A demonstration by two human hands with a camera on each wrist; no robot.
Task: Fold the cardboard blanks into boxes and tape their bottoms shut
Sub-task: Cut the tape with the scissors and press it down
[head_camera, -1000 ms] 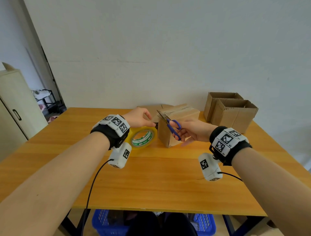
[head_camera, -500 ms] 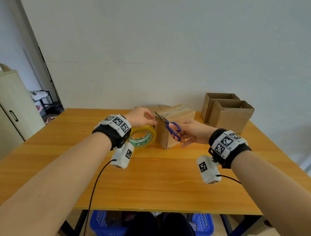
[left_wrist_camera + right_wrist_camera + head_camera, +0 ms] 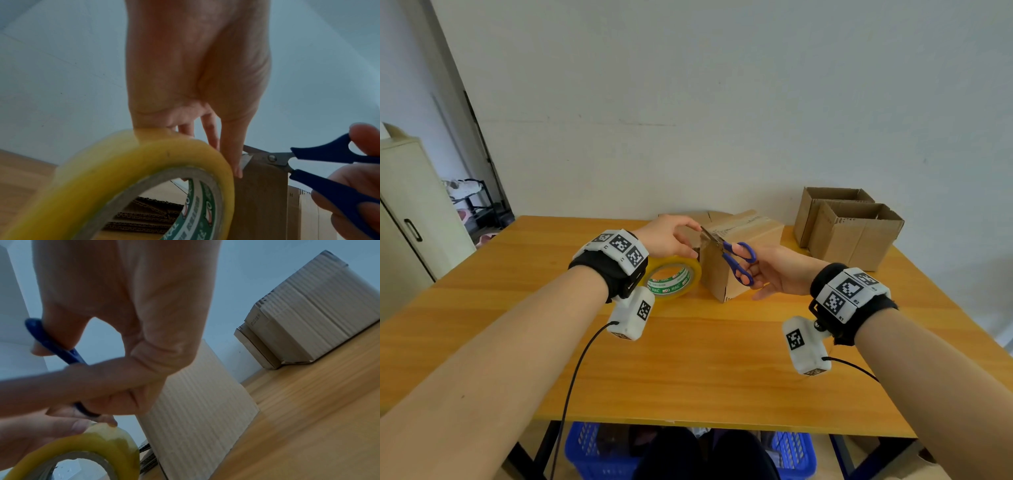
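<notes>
A folded cardboard box (image 3: 743,260) stands mid-table with tape along its top. My left hand (image 3: 690,240) grips the yellow tape roll (image 3: 674,277) just left of the box, fingers over its rim and thumb on the near side. My right hand (image 3: 774,270) holds the blue-handled scissors (image 3: 739,260). Their blades are parted at the box's upper left edge, close to my left fingertips. The left wrist view shows the scissors (image 3: 320,155) at the box's (image 3: 263,194) top corner, beside the roll (image 3: 144,162). The strip of tape between roll and box is barely visible.
Two folded boxes (image 3: 849,226) stand open-topped at the back right of the wooden table (image 3: 688,359). Flat cardboard blanks (image 3: 709,217) lie behind the box in work. A blue basket (image 3: 599,452) sits under the table. A cabinet (image 3: 410,219) stands at the left.
Both hands keep their holds and places by the box's left edge. Only the head view has drifted slightly.
</notes>
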